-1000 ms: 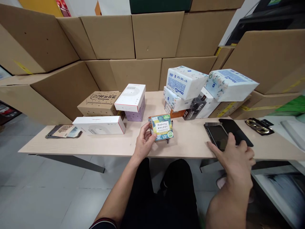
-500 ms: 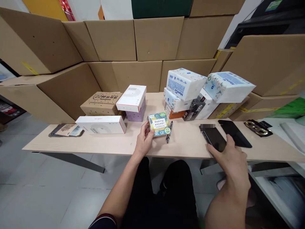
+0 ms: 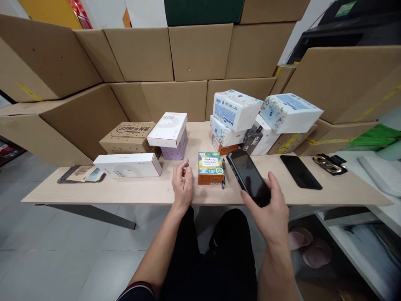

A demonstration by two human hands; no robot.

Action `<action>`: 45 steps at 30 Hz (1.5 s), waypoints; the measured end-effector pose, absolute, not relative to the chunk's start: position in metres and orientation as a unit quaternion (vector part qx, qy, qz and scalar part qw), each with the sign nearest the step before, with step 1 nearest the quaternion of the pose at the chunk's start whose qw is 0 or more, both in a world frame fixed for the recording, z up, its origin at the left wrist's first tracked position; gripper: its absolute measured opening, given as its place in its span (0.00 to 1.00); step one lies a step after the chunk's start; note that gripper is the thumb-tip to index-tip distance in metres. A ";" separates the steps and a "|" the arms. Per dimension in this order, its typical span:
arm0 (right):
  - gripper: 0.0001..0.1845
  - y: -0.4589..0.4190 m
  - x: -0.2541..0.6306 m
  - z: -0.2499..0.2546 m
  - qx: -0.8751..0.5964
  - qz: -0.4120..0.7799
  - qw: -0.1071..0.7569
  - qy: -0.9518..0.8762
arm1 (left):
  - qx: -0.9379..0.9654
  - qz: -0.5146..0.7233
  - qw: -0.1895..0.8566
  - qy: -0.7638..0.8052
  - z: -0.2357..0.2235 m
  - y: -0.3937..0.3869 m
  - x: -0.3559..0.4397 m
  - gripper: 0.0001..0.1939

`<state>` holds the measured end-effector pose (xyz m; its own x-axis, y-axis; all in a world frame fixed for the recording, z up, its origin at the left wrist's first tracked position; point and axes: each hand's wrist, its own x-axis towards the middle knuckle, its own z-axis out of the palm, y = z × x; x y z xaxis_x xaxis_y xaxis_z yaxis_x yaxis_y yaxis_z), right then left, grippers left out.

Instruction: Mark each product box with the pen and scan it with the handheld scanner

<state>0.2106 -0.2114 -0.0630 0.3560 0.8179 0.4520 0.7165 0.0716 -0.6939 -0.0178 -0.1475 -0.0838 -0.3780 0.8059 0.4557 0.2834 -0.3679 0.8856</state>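
Head view: the front edge of the table [image 3: 134,193] runs below both hands. The left hand [image 3: 182,186] stands over the near part of the tabletop, just left of the Binking box [image 3: 210,177]; its grip is slack, fingers loosely bent. A strip of tabletop separates it from the long white box [image 3: 128,166]. The right hand [image 3: 272,213] reaches in over the front edge, its grip spread across the phone [image 3: 250,177], thumb at one side and fingers at the other. To the right, tabletop lies between the phone and a flat black slab [image 3: 300,172].

The phone is near the front edge, tilted, right of a dark pen [image 3: 223,175]. Its screen is dark and glossy, its frame black and thick. Contact between its lower end and the table cannot be determined.
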 end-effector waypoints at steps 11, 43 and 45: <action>0.44 -0.227 0.145 -0.066 -0.589 0.037 0.546 -0.594 | 0.373 0.635 0.607 0.300 -0.054 -0.202 0.035 0.25; 0.44 -0.214 0.148 -0.054 -0.581 -0.076 0.493 -0.643 | 0.219 0.585 0.741 0.247 -0.027 -0.176 0.050 0.23; 0.43 -0.212 0.148 -0.054 -0.578 -0.079 0.493 -0.646 | 0.215 0.588 0.740 0.248 -0.026 -0.176 0.050 0.23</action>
<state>0.1478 -0.2120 -0.0543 0.1537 0.6682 0.7280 0.8244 0.3194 -0.4672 0.0504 -0.1759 -0.0261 0.1863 0.9758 -0.1147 -0.7627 0.2172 0.6092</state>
